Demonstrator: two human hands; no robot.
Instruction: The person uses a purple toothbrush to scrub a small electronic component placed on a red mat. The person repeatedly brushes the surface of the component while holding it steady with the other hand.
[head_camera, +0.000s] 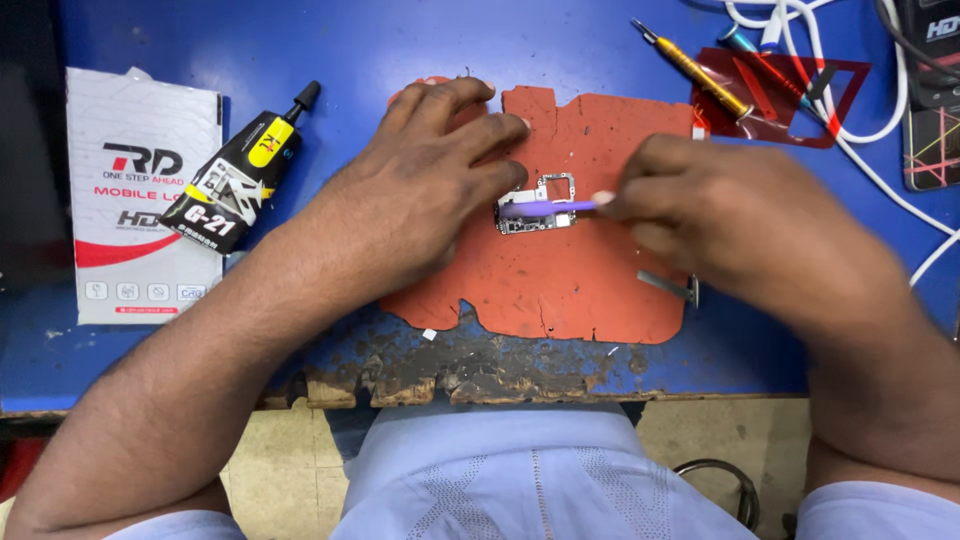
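Left hand (440, 170) lies flat, pinning bare board (537, 205) mid-mat (580, 280); right hand (720, 220) pinches purple tool (548, 208) on it; work underway, board not refitted.

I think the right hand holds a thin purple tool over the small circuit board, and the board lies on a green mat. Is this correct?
Not quite: the mat is orange-red, not green, as the head view shows. The rest stands: the right hand holds a thin purple tool over the small circuit board, which lies on that mat, while the left hand steadies the board.
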